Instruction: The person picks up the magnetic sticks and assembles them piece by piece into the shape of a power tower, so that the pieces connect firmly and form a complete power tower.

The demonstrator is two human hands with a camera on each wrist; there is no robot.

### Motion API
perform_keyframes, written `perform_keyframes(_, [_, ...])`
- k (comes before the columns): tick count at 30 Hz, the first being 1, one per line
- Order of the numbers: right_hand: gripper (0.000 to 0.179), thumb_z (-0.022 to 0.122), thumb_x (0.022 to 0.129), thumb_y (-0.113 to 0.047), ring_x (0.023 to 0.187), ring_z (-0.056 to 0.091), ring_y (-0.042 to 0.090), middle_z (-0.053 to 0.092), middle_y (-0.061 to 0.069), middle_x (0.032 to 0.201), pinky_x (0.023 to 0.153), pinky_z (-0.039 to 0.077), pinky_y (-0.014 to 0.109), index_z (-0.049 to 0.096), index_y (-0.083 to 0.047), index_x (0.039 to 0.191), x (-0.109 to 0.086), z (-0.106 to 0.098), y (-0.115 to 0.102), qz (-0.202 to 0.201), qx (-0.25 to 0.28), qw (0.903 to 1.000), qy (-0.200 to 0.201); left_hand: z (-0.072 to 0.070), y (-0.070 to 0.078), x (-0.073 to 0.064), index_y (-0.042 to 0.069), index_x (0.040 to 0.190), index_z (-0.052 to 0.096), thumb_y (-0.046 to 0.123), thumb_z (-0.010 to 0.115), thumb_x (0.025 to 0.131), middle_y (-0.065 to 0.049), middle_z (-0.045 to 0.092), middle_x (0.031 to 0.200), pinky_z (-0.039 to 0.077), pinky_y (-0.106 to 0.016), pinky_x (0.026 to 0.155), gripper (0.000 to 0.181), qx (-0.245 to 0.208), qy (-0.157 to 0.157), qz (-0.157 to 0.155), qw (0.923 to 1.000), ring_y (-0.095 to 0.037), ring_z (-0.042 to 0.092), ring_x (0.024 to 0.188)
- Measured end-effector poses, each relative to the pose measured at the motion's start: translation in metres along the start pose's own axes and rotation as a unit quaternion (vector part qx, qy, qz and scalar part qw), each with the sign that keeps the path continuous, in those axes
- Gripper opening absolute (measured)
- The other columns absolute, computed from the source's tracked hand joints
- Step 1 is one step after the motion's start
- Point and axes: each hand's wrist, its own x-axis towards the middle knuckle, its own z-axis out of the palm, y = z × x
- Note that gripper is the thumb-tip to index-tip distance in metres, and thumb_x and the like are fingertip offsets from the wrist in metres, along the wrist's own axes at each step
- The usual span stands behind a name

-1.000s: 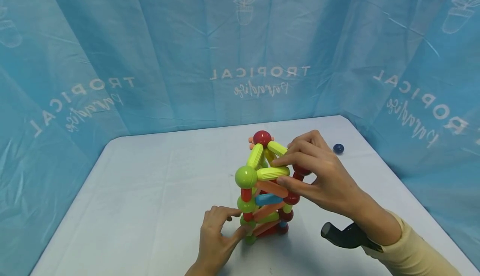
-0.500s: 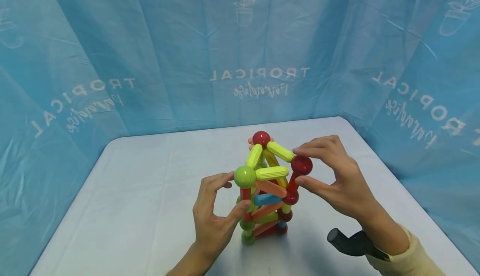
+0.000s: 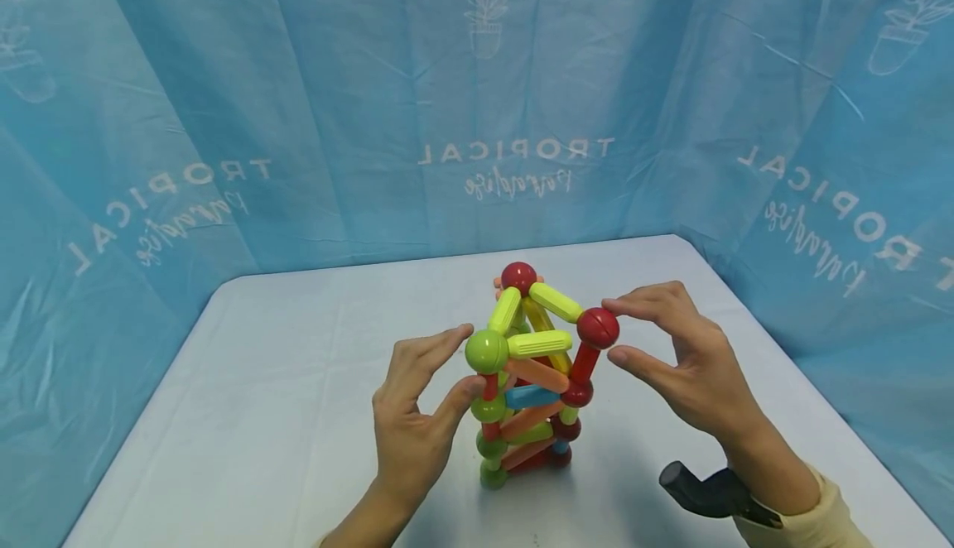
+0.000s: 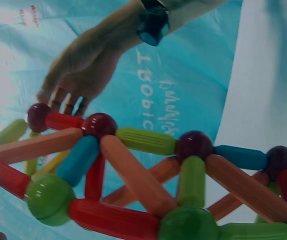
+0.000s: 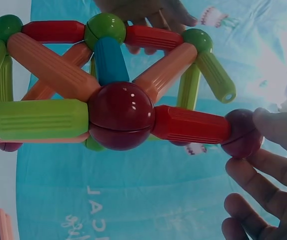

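Observation:
A tower point(image 3: 532, 399) of magnetic sticks and balls stands upright on the table. My left hand point(image 3: 417, 415) is beside its left side, fingers nearly straight, fingertips near the top green ball point(image 3: 487, 352). At the upper right, my right hand point(image 3: 689, 358) has its index fingertip right at a dark red ball point(image 3: 599, 329), the thumb lower and spread apart. That ball sits on a leaning red stick point(image 5: 191, 125). From the green ball a lime stick point(image 3: 540, 343) reaches toward the red ball, its end free with a small gap. Another red ball point(image 3: 519, 278) tops the back.
Salmon sticks point(image 5: 3, 225) lie on the white table point(image 3: 298, 399) behind the tower. A blue printed curtain point(image 3: 358, 117) hangs round the table's back and sides. A black strap mount point(image 3: 708, 490) sits on the right wrist.
My right hand let go of the front lime stick, moved to the red ball and drew slightly right. The left hand rose from the tower's base toward its top. The blue ball became hidden.

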Motion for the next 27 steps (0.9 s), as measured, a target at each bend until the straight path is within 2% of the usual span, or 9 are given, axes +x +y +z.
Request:
perform_keyframes(4, [0.055,0.075,0.072,0.014,0.109,0.048,0.021,0.059,0.010,0.112,0.091,0.045,0.023,0.061,0.001,0.123,0.000,0.001,0.001,-0.008,0.015,0.9999,0.002,-0.003,0.005,0.002,0.005,0.121,0.066,0.015,0.075,0.083,-0.004,0.069,0.106,0.046,-0.029,0.084,0.040,-0.010,-0.004,-0.018,0.9998,-0.021,0.053,0.098])
perform_keyframes(10, [0.050,0.076,0.074,0.011,0.107,0.048,0.022,0.059,0.010,0.110,0.088,0.046,0.023,0.062,0.002,0.121,0.002,0.004,-0.002,-0.022,0.034,0.9992,0.007,-0.004,0.008,0.004,0.008,0.119,0.068,-0.003,0.079,0.074,-0.001,0.070,0.097,0.045,-0.030,0.079,0.047,-0.004,-0.008,-0.039,0.9992,-0.020,0.052,0.094])
perform_keyframes(15, [0.048,0.077,0.075,0.008,0.107,0.048,0.023,0.060,0.010,0.110,0.088,0.047,0.024,0.063,0.001,0.120,0.003,0.008,-0.006,-0.024,0.041,0.9988,0.006,-0.006,0.008,0.005,0.008,0.119,0.069,-0.004,0.078,0.074,-0.001,0.070,0.097,0.045,-0.030,0.079,0.047,-0.001,-0.007,-0.047,0.9989,-0.020,0.052,0.094])
perform_keyframes(19, [0.047,0.076,0.076,0.007,0.107,0.048,0.022,0.059,0.010,0.109,0.088,0.047,0.024,0.063,0.000,0.120,0.006,0.014,-0.008,-0.022,0.049,0.9986,0.007,-0.009,0.005,0.006,0.005,0.118,0.069,-0.003,0.077,0.075,-0.003,0.070,0.098,0.045,-0.029,0.080,0.044,-0.007,0.002,-0.036,0.9993,-0.021,0.052,0.095])
perform_keyframes(27, [0.040,0.076,0.083,-0.011,0.107,0.049,0.022,0.061,0.006,0.109,0.088,0.046,0.026,0.064,-0.004,0.120,0.014,0.033,-0.012,-0.046,0.031,0.9984,0.005,-0.024,-0.006,0.009,-0.003,0.116,0.067,-0.001,0.073,0.081,-0.011,0.070,0.101,0.045,-0.027,0.083,0.036,-0.045,0.024,-0.020,0.9985,-0.023,0.050,0.097])
